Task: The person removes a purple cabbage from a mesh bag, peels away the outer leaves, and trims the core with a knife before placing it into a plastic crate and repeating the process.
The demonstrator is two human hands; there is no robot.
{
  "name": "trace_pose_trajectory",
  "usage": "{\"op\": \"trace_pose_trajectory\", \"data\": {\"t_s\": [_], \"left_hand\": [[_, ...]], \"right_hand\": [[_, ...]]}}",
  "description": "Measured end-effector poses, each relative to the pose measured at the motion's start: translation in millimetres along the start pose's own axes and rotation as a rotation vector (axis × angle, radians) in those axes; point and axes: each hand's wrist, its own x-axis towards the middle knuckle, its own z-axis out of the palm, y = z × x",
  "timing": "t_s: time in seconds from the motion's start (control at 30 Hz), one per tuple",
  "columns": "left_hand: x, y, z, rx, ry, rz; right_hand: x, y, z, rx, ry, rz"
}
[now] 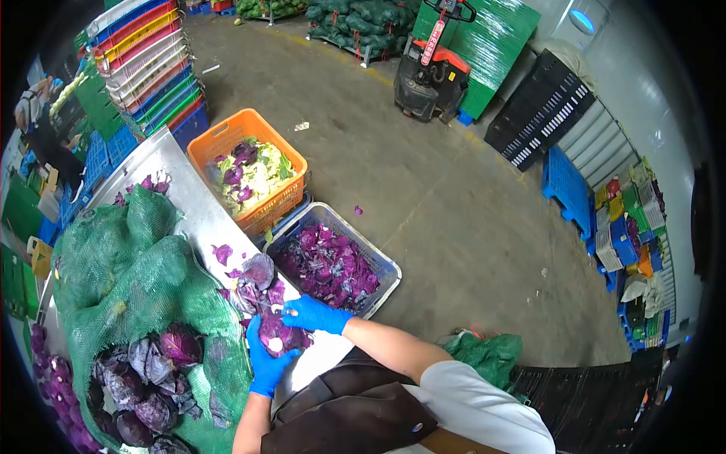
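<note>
My left hand (268,363), in a blue glove, is wrapped around the near left side of a red cabbage (281,337) with a pale cut stem end. Above the cabbage, my right hand (314,314), also gloved in blue, is closed on what looks like a small knife (269,305); only a thin bit of it shows. Loose purple leaves (240,291) and another dull cabbage head (259,270) lie just beyond my hands on the metal table (198,198). To the left, a green mesh sack (140,280) spills several red cabbages (180,344) from its opening.
A grey crate (389,274) of purple leaves stands beyond the table edge, beside an orange crate (246,121) of pale and purple trimmings. Stacked crates (147,68) rise behind. A pallet jack (431,79) stands farther off. Green netting (484,356) lies right; another person (45,129) is far left.
</note>
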Motion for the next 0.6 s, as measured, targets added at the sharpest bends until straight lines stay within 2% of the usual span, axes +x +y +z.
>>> {"op": "trace_pose_trajectory", "data": {"t_s": [0.07,0.1,0.17,0.27,0.3,0.37,0.4,0.47,0.5,0.53,0.57,0.6], "left_hand": [[3.6,6.7,0.8,0.025,-0.002,0.041],[2.4,14.1,3.3,-0.030,0.001,0.010],[2.0,9.0,3.4,0.085,0.001,0.064],[-7.9,-2.3,-0.7,0.131,-0.107,0.246],[-5.9,-2.9,4.9,0.097,-0.068,0.201],[-11.4,-4.9,0.9,0.052,0.004,0.087],[-8.7,-6.0,4.0,-0.001,0.055,0.042],[-4.2,-7.1,12.8,0.044,0.104,0.007],[-1.5,-7.1,19.5,0.066,0.146,-0.014],[-1.8,-6.0,22.6,0.167,0.127,0.071],[-2.3,-7.1,28.3,0.165,0.140,0.127],[-3.4,2.5,32.2,0.023,0.137,0.098]], "right_hand": [[4.1,13.6,4.8,-0.117,0.037,-0.028],[0.2,0.8,2.0,-0.082,0.131,-0.015],[-1.4,-1.7,-1.1,-0.172,0.095,0.084],[-1.8,88.1,35.7,0.166,0.139,0.266],[-9.7,40.7,20.2,0.035,0.168,0.290],[-13.5,24.2,18.0,0.122,0.344,0.338],[-13.5,14.3,8.4,-0.128,0.387,0.302],[-22.2,-8.0,14.3,-0.189,0.351,0.322],[-29.6,-48.1,4.1,-0.225,0.317,0.323],[-48.2,-89.3,-3.7,0.047,0.148,0.399],[-36.7,-40.8,30.2,-0.088,0.148,0.494],[-42.0,-40.3,33.2,0.051,0.178,0.482]]}}
